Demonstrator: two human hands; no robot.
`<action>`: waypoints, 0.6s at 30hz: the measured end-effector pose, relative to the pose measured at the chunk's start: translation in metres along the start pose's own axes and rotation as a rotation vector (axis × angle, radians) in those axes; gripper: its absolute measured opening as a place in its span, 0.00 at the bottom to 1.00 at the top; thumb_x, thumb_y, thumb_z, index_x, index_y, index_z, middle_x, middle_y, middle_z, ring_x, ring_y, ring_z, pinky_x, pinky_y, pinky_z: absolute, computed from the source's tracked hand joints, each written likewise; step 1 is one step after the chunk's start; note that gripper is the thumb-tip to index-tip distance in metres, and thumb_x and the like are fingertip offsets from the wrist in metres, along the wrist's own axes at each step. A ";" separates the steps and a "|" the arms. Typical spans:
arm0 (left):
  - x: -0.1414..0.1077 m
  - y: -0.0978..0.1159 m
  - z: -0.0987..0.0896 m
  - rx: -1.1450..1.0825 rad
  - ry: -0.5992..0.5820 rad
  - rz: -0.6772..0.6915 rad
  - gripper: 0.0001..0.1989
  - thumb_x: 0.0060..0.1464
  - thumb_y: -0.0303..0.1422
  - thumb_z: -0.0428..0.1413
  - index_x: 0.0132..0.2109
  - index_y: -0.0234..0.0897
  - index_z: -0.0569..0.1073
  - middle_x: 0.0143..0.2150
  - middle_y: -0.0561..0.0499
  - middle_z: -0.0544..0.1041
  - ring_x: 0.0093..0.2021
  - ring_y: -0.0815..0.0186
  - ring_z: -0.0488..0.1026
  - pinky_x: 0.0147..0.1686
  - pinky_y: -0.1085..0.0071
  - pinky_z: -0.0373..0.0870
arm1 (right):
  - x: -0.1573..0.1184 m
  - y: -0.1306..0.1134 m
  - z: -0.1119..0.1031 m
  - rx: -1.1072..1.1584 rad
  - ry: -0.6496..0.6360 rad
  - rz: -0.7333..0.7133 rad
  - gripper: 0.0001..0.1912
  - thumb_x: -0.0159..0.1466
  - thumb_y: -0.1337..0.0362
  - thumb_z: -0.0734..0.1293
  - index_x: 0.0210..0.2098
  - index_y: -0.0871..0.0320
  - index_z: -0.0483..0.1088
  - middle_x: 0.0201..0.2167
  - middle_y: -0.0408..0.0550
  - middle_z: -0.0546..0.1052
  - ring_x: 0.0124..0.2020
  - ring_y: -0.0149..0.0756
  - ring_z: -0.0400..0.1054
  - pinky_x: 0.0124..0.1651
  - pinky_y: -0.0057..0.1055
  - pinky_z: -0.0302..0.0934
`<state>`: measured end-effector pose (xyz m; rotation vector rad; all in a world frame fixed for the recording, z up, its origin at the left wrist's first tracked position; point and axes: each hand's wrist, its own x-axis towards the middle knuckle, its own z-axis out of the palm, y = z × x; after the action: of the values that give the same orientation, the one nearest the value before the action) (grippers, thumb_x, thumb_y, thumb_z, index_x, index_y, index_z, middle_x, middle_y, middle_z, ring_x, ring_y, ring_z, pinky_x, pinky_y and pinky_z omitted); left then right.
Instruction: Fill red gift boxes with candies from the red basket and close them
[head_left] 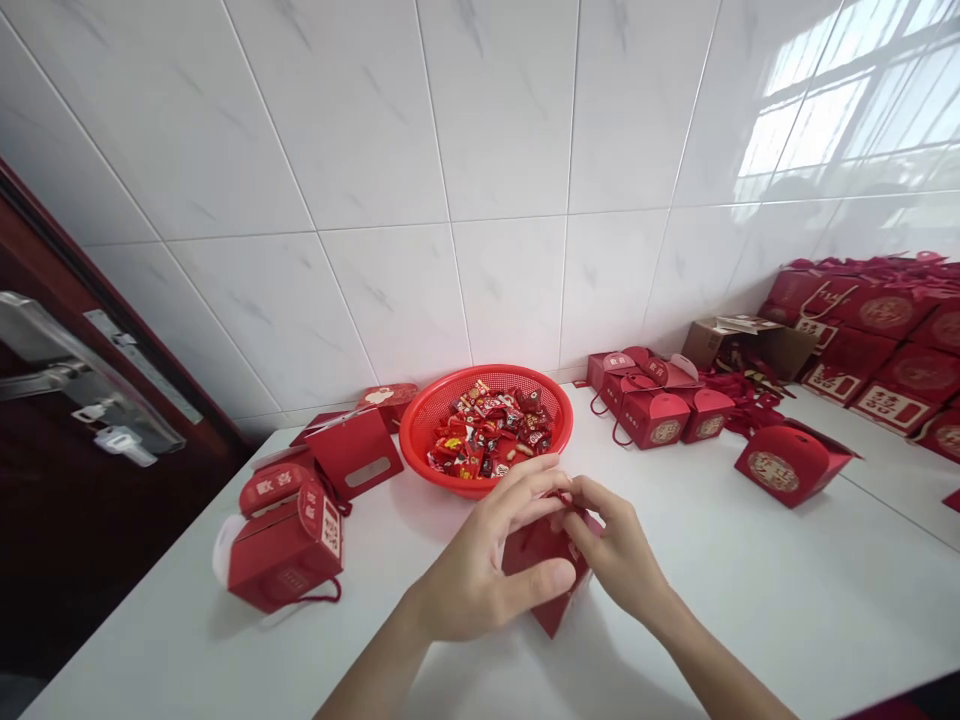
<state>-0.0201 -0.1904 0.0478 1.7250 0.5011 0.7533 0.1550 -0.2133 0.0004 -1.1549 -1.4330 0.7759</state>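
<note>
A small red box (541, 562) stands on the white table in front of me, tilted in view and partly covered by my hands. My left hand (499, 560) curves around its left and upper side, with the thumb across the front and the fingertips at the top. My right hand (611, 540) has its fingers bent together at the box's top edge, pinching there; what lies between the fingertips is too small to make out. Just behind the box sits a red plastic basket (411, 447) holding many wrapped sweets (480, 435).
Red boxes (285, 550) stand at the left, near the table's edge and a dark door (75, 500). At the right are grouped red boxes (656, 415), a single box (795, 465), an open cardboard box (705, 345) and stacked red boxes (885, 310). Tiled wall behind.
</note>
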 end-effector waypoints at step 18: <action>0.015 -0.156 0.084 -0.140 -0.205 -0.450 0.23 0.34 0.52 0.69 0.32 0.37 0.81 0.27 0.51 0.75 0.31 0.61 0.75 0.37 0.63 0.72 | 0.240 -0.001 -0.163 -0.101 0.594 -0.055 0.04 0.58 0.63 0.64 0.34 0.56 0.69 0.19 0.39 0.69 0.18 0.28 0.59 0.21 0.25 0.51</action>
<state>0.0569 -0.1947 -0.1117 1.4653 0.6483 0.2791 0.3268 -0.0092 0.1150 -1.2806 -1.0038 0.2807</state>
